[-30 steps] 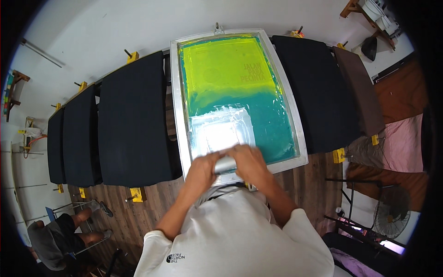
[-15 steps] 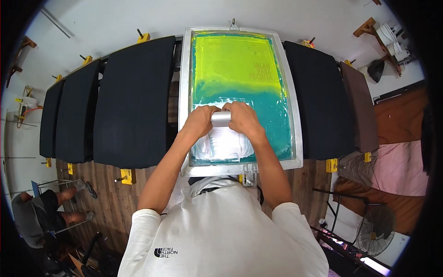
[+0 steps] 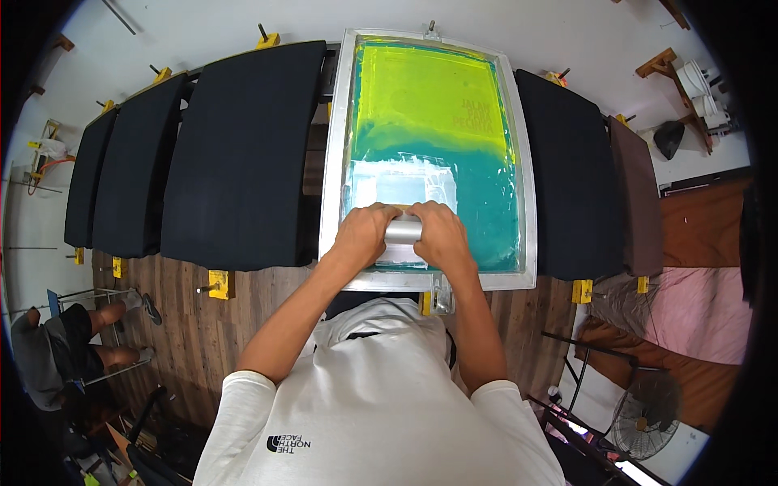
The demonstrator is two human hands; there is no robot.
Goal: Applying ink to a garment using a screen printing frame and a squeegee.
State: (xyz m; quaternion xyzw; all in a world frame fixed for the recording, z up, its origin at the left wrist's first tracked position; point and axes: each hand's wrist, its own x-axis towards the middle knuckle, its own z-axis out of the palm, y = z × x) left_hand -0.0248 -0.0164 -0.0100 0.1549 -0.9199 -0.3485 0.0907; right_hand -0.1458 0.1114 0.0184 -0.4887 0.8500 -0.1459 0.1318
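A silk-screen frame (image 3: 527, 211) of pale metal lies across the row of boards before me. Its mesh is yellow-green (image 3: 405, 89) at the far part and teal (image 3: 486, 202) nearer, with white ink (image 3: 417, 176) smeared around a pale rectangle. My left hand (image 3: 365, 236) and my right hand (image 3: 440, 236) are both closed around a squeegee with a silver metal handle (image 3: 403, 232). The thumbs lie close together near the middle of its top. The squeegee is over the near part of the screen; its blade edge is hidden.
Black fabric-covered boards (image 3: 243, 154) stand to the left, more (image 3: 567, 178) to the right, beside a brown one (image 3: 634, 194). Yellow clamp blocks (image 3: 220, 284) sit at their ends. A person (image 3: 69, 348) sits at lower left; a fan (image 3: 646, 415) stands at lower right.
Both hands have drawn the squeegee toward me, down the screen. More of the pale rectangle and white ink now shows beyond it. The view has shifted slightly.
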